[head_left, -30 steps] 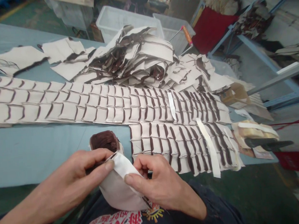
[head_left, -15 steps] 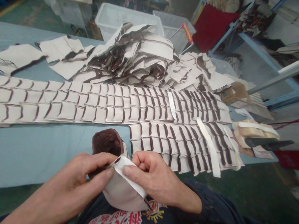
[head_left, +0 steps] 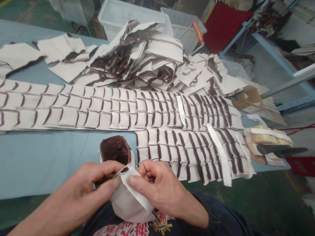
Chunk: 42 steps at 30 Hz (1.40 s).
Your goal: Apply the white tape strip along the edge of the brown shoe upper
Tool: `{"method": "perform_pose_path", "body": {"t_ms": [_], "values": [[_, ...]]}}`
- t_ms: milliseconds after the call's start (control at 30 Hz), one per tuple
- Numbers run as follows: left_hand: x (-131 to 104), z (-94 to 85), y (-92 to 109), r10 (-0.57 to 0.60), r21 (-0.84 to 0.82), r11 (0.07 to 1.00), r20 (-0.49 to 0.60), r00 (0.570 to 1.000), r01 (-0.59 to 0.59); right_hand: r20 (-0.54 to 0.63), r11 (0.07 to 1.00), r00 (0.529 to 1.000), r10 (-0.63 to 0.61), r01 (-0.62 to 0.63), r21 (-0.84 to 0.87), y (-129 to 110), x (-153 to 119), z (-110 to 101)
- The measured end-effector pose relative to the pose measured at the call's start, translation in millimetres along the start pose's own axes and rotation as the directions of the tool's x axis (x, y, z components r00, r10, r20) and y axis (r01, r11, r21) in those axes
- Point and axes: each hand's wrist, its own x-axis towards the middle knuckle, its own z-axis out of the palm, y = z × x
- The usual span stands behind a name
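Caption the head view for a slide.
Both hands, left hand and right hand, pinch a white fur-lined piece at the table edge.

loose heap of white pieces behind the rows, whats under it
The loose heap of white brown-edged pieces rests on the blue table; whatever lies beneath its middle is covered.

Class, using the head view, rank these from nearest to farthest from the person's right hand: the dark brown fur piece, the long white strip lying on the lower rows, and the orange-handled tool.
1. Dark brown fur piece: just above and left of the right hand.
2. Long white strip: to the right, across the lower rows.
3. Orange-handled tool: far back, beside the clear bins.
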Motion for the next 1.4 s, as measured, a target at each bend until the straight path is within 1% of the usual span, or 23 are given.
{"method": "perform_pose_path", "body": {"t_ms": [67, 133, 200, 267, 433, 500, 667, 833, 933, 1067, 1167, 1400], "values": [[1, -0.5, -2, 0.008, -0.006, 1.000, 0.010, 1.000, -0.008, -0.059, 0.997, 0.996, -0.069, 0.066, -0.043, -2, 2, 1], [3, -1.2, -4, 0.006, -0.019, 1.000, 0.019, 1.000, -0.006, -0.115, 0.991, 0.985, -0.130, 0.125, -0.048, -2, 5, 4], [4, -1.9, -6, 0.001, -0.024, 1.000, 0.023, 1.000, 0.000, -0.168, 0.986, 0.972, -0.165, 0.159, -0.048, 0, 8, 9], [5, -2.4, -6, -0.008, -0.021, 1.000, 0.010, 1.000, 0.008, -0.188, 0.984, 0.966, -0.176, 0.172, -0.040, 2, 11, 13], [6, -2.9, -6, -0.024, -0.002, 1.000, 0.001, 1.000, 0.024, -0.180, 0.984, 0.968, -0.174, 0.179, 0.013, 2, 15, 15], [6, -3.1, -7, -0.019, -0.003, 1.000, -0.003, 1.000, 0.019, -0.174, 0.987, 0.974, -0.143, 0.154, 0.049, 2, 16, 15], [5, -3.3, -7, -0.008, -0.008, 1.000, -0.016, 1.000, 0.008, -0.113, 0.984, 0.991, -0.078, 0.095, 0.149, 3, 16, 14], [9, -3.4, -8, -0.013, -0.013, 1.000, -0.004, 1.000, 0.013, -0.102, 0.982, 0.993, -0.050, 0.068, 0.176, 2, 16, 13], [10, -4.2, -7, -0.009, -0.021, 1.000, -0.002, 1.000, 0.009, -0.104, 0.980, 0.993, -0.053, 0.072, 0.186, 0, 17, 13], [8, -4.5, 2, -0.024, -0.018, 1.000, -0.012, 1.000, 0.024, -0.120, 0.980, 0.990, -0.074, 0.095, 0.176, -1, 18, 13], [8, -4.2, 6, -0.055, 0.001, 0.998, -0.051, 0.997, 0.055, -0.121, 0.980, 0.989, -0.081, 0.101, 0.173, -2, 18, 13], [12, -3.4, -8, 0.009, -0.020, 1.000, -0.074, 0.997, -0.011, -0.072, 0.964, 0.997, -0.029, 0.046, 0.262, -4, 21, 13]]}}
